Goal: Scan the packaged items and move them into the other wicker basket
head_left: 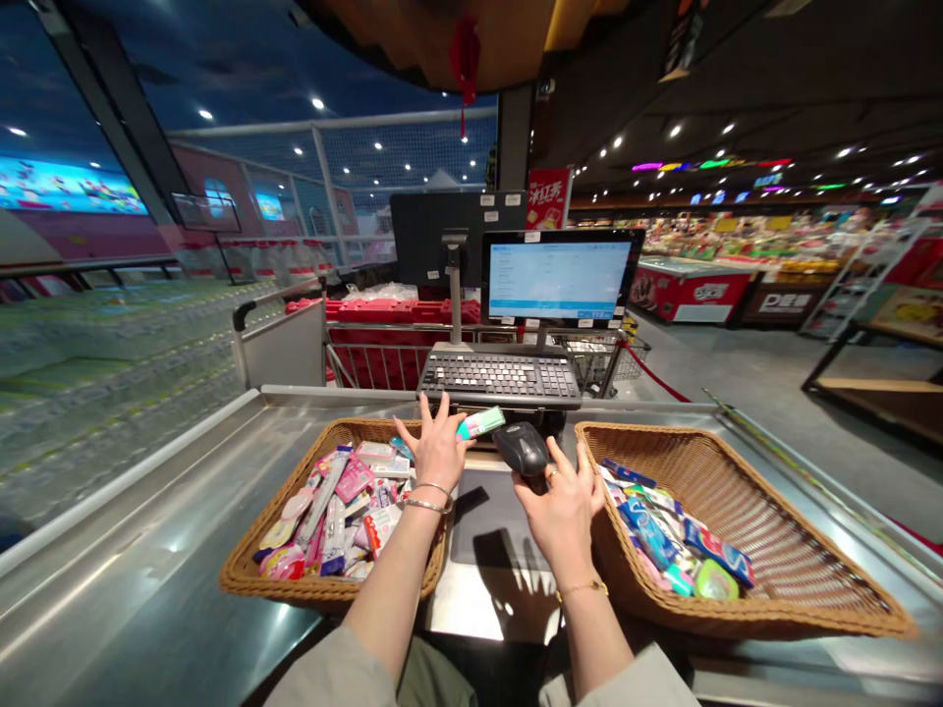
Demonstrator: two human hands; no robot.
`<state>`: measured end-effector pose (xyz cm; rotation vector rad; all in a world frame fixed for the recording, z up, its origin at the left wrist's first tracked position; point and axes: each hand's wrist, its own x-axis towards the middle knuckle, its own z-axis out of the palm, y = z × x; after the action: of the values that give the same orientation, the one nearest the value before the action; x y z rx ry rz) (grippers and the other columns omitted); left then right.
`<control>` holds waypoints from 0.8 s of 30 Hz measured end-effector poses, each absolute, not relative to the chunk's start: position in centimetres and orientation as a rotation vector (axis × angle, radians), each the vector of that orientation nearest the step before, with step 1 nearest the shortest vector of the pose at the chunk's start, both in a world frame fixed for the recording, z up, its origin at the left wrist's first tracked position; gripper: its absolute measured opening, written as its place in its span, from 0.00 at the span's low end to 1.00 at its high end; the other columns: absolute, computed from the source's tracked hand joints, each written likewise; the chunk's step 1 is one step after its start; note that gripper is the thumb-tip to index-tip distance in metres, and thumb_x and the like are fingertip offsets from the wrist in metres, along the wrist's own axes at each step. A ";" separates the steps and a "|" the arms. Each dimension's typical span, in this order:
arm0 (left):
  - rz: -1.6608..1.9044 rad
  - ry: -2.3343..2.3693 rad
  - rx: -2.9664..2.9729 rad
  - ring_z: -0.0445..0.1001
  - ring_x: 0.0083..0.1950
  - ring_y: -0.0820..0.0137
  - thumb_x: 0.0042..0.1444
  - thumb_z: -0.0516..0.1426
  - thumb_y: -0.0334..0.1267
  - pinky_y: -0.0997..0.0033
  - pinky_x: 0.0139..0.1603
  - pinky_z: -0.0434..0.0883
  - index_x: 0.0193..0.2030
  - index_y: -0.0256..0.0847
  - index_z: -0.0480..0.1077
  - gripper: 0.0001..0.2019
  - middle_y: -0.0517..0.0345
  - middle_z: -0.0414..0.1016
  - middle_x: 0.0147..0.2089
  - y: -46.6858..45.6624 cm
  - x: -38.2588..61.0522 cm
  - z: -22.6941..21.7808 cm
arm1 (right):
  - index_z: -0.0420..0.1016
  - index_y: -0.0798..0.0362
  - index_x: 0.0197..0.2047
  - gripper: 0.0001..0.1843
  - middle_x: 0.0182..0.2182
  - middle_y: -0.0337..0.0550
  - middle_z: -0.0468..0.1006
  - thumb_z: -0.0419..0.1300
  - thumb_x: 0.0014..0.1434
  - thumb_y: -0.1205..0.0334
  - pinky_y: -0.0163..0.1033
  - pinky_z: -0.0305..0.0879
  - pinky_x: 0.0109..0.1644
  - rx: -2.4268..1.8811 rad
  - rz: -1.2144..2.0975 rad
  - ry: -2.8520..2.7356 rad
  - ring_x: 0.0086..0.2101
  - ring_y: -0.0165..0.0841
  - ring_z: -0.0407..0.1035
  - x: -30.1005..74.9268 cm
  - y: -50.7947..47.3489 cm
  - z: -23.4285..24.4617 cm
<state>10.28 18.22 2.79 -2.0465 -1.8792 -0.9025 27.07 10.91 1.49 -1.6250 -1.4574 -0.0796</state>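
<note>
My left hand (437,447) pinches a small green-and-white package (481,424) at its thumb side, with the other fingers spread. It hovers over the right edge of the left wicker basket (243,555), which holds a heap of small packaged goods (335,506). A black handheld barcode scanner (522,449) points toward the package. Behind the scanner, my right hand (566,496) grips it between thumb and fingers, though its handle is mostly hidden. Beside that hand, the right wicker basket (810,550) contains blue, white and green packages (674,530) at its left end.
A keyboard (501,375) and a lit monitor (564,278) stand beyond my hands. Under the baskets runs a metal counter (147,501) with a raised rim. Behind it are a metal rail and red crates (398,344). Bottled drinks (110,373) are stacked at left.
</note>
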 end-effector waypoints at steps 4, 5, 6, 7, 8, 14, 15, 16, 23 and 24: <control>-0.926 -1.866 -2.043 0.38 0.76 0.53 0.55 0.60 0.39 0.27 0.65 0.22 0.52 0.52 0.72 0.16 0.60 0.56 0.72 18.2 11.5 2.9 | 0.77 0.52 0.32 0.10 0.57 0.46 0.73 0.61 0.53 0.54 0.64 0.39 0.65 -1.613 -0.059 -1.480 0.65 0.51 0.48 27.5 10.5 1.6; -0.927 -1.862 -2.043 0.37 0.76 0.53 0.56 0.60 0.39 0.27 0.65 0.22 0.52 0.52 0.72 0.16 0.60 0.55 0.72 18.2 11.7 2.9 | 0.77 0.52 0.32 0.10 0.58 0.45 0.72 0.61 0.52 0.54 0.64 0.40 0.65 -1.609 -0.056 -1.491 0.65 0.51 0.48 27.7 10.4 1.7; -0.928 -1.862 -2.044 0.37 0.76 0.53 0.56 0.59 0.39 0.27 0.65 0.22 0.52 0.52 0.72 0.16 0.60 0.55 0.72 18.1 11.9 3.0 | 0.78 0.52 0.32 0.10 0.58 0.45 0.72 0.61 0.53 0.54 0.64 0.40 0.65 -1.606 -0.053 -1.502 0.66 0.51 0.48 27.7 10.3 1.7; -0.927 -1.863 -2.047 0.37 0.76 0.52 0.56 0.59 0.39 0.27 0.65 0.22 0.52 0.52 0.72 0.16 0.59 0.55 0.72 18.1 12.1 3.1 | 0.78 0.51 0.33 0.10 0.58 0.45 0.72 0.61 0.53 0.54 0.64 0.40 0.65 -1.605 -0.049 -1.511 0.66 0.51 0.47 27.8 10.2 1.8; -0.926 -1.866 -2.049 0.37 0.76 0.52 0.56 0.59 0.39 0.27 0.65 0.23 0.52 0.52 0.72 0.16 0.59 0.54 0.72 18.1 12.2 3.1 | 0.78 0.51 0.33 0.10 0.58 0.45 0.72 0.61 0.53 0.54 0.64 0.39 0.65 -1.605 -0.046 -1.517 0.66 0.51 0.47 27.9 10.0 1.9; -0.930 -1.887 -2.061 0.37 0.75 0.50 0.55 0.59 0.39 0.26 0.65 0.23 0.52 0.52 0.72 0.17 0.58 0.54 0.72 18.0 12.6 3.5 | 0.78 0.51 0.33 0.09 0.58 0.46 0.72 0.60 0.53 0.55 0.66 0.37 0.65 -1.600 -0.043 -1.535 0.65 0.52 0.48 28.3 9.6 2.1; -0.931 -1.888 -2.060 0.37 0.75 0.50 0.55 0.59 0.39 0.26 0.65 0.23 0.52 0.52 0.72 0.17 0.57 0.54 0.72 18.0 12.6 3.6 | 0.78 0.51 0.33 0.09 0.58 0.46 0.72 0.60 0.53 0.55 0.66 0.37 0.65 -1.600 -0.041 -1.538 0.65 0.52 0.48 28.4 9.6 2.1; -0.933 -1.889 -2.057 0.37 0.75 0.50 0.55 0.59 0.39 0.26 0.65 0.23 0.52 0.52 0.72 0.17 0.58 0.54 0.72 18.0 12.7 3.6 | 0.78 0.51 0.33 0.09 0.58 0.46 0.72 0.60 0.53 0.56 0.66 0.38 0.65 -1.601 -0.038 -1.541 0.65 0.52 0.48 28.4 9.6 2.2; -0.955 -1.853 -2.042 0.37 0.76 0.52 0.56 0.58 0.39 0.27 0.65 0.21 0.52 0.52 0.72 0.16 0.60 0.55 0.72 18.0 12.6 3.4 | 0.78 0.51 0.35 0.10 0.57 0.46 0.73 0.59 0.55 0.56 0.66 0.40 0.64 -1.587 -0.048 -1.587 0.65 0.51 0.47 28.2 9.3 2.5; -0.958 -1.848 -2.040 0.37 0.76 0.52 0.56 0.58 0.39 0.27 0.65 0.21 0.52 0.52 0.72 0.16 0.60 0.55 0.72 18.0 12.6 3.4 | 0.78 0.51 0.36 0.10 0.57 0.46 0.73 0.59 0.55 0.56 0.66 0.40 0.64 -1.583 -0.049 -1.591 0.65 0.51 0.48 28.2 9.3 2.5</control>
<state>12.58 18.00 3.37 -2.0396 -1.8478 -0.9582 28.17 9.30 2.47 -1.5832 -1.5909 -0.0490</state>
